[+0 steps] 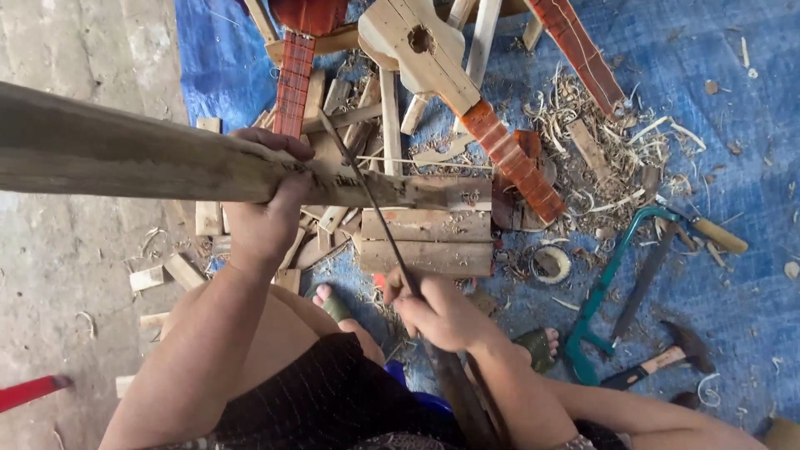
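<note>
Head view: nearest me, my right hand (440, 312) has its fingers closed on a long dark blade (375, 208) slanting up-left; beyond, my left hand (268, 200) grips the rough grey-brown wooden pole (150, 158) lying crosswise, blade against it.

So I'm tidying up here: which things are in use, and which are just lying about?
In use: left hand, plank, right hand, long blade.
Lying about: green hacksaw, hammer, unfinished guitars, wood shavings, offcuts.
</note>
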